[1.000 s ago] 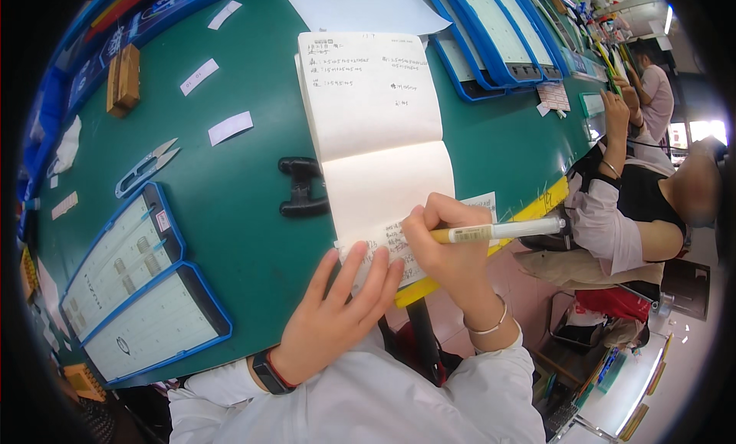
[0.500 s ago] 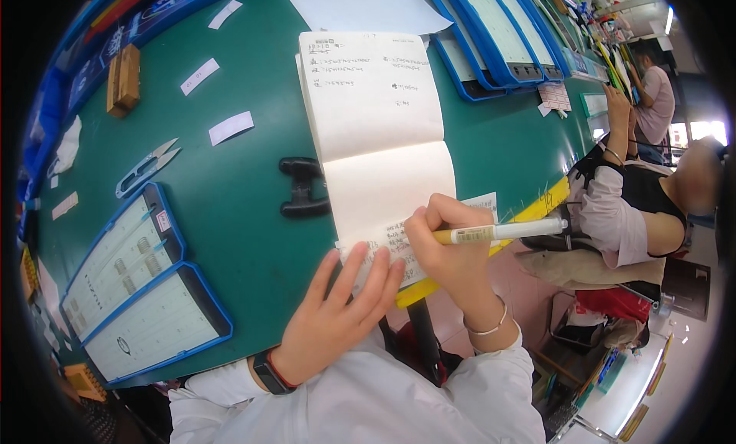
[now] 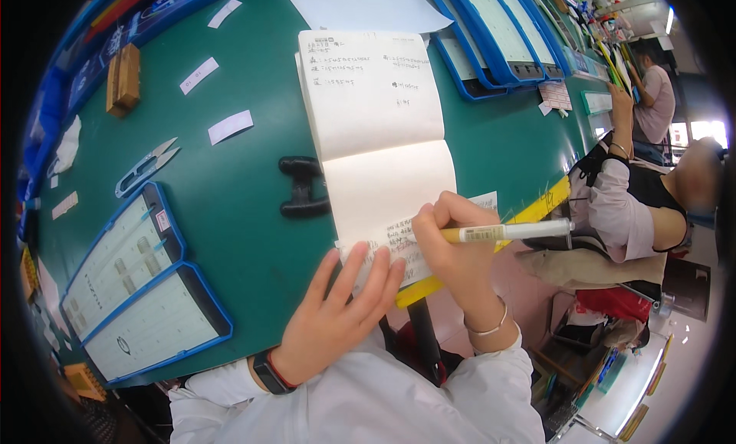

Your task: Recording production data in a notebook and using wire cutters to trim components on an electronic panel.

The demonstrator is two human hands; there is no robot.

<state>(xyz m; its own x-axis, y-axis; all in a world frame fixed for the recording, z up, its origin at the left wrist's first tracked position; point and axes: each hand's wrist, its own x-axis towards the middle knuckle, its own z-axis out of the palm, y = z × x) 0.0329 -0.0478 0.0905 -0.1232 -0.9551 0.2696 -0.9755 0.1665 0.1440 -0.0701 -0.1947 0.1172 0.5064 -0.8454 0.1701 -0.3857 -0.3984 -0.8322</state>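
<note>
An open notebook (image 3: 383, 175) lies on the green table, its far page carrying handwriting at the top. My left hand (image 3: 341, 302) rests flat with fingers spread across its near edge, over a sheet with small handwriting (image 3: 410, 248). In my right hand (image 3: 456, 248) is a pen (image 3: 510, 231) with a yellow and white barrel, pointing down-left at the paper; the fingers hide its tip. Just left of the notebook, touching or almost touching it, is a black H-shaped object (image 3: 300, 187).
Blue-framed trays stand at the left (image 3: 142, 268) and at the far right (image 3: 491, 37). Thread snips (image 3: 146, 168), a wooden block (image 3: 123, 81) and paper slips (image 3: 230, 127) lie on the left side. Yellow tape (image 3: 537, 202) marks the table edge. A co-worker (image 3: 625, 206) sits to the right.
My right hand and the pen have shifted slightly to the right, uncovering more of the handwriting. My left hand has stayed put. The co-worker's arm has moved a little.
</note>
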